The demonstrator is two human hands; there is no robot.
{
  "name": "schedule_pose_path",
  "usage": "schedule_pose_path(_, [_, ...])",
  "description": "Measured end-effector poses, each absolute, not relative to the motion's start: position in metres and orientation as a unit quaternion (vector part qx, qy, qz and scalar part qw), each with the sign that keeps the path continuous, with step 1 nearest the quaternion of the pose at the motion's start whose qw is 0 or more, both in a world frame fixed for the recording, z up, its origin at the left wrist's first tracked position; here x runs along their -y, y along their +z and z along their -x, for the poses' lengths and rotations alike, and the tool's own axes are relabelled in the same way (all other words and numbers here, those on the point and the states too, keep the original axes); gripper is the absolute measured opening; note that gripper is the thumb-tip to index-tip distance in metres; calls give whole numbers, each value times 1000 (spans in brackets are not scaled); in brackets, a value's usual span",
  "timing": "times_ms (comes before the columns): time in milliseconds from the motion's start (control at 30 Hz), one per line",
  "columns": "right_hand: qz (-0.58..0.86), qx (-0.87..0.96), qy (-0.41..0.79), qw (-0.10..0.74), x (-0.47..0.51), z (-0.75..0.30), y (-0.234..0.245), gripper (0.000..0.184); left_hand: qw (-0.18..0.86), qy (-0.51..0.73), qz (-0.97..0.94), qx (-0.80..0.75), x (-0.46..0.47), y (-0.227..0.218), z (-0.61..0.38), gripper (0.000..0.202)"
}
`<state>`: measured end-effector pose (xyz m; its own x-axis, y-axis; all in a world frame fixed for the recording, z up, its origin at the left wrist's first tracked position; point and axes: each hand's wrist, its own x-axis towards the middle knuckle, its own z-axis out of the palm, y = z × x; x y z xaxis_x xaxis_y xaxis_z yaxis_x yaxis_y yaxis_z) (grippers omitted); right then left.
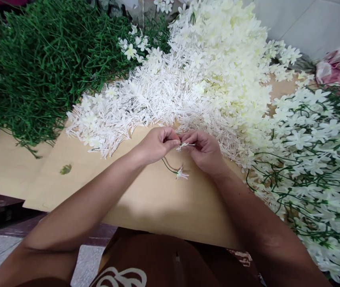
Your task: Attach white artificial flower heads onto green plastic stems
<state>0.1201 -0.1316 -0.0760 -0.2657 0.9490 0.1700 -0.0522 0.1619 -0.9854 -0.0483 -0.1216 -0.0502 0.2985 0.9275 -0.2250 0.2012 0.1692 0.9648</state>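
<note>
My left hand (161,144) pinches a thin green artificial flower stem (167,166) between thumb and fingers. One end of that stem hangs below the hand and carries a small white flower (182,173). Close against it, my right hand (204,150) is closed at the fingertips on a small white blossom (183,146) with a thin white piece sticking out. The two hands almost meet above the cardboard (170,203), just in front of a heap of thin white stalks (155,91). Exactly how the blossom and the stem meet is hidden by the fingers.
A large pile of green plastic stems (47,59) lies at the back left. Loose cream-white blossoms (232,59) are heaped at the back. White flowers on green stems (316,159) fill the right side. A small greenish scrap (65,169) and a pink-and-white cloth (339,68) lie further out.
</note>
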Motion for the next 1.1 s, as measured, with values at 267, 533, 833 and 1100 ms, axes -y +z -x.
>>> schedule_pose_path(267, [386,585,538,468,129,-117,-78,31,573,308,-580,-490,118,-55,49,9])
schedule_pose_path(533, [403,539,562,481,126,-124,-75,33,523,257,-656,-480,115,-48,54,21])
schedule_pose_path(833, [366,552,586,467,124,-125,-76,30,524,253,-699,-416,117,-51,52,27])
schedule_pose_path(1100, [360,572,597,431,124,-123,-74,31,531,237,-703,-409,118,-59,53,26])
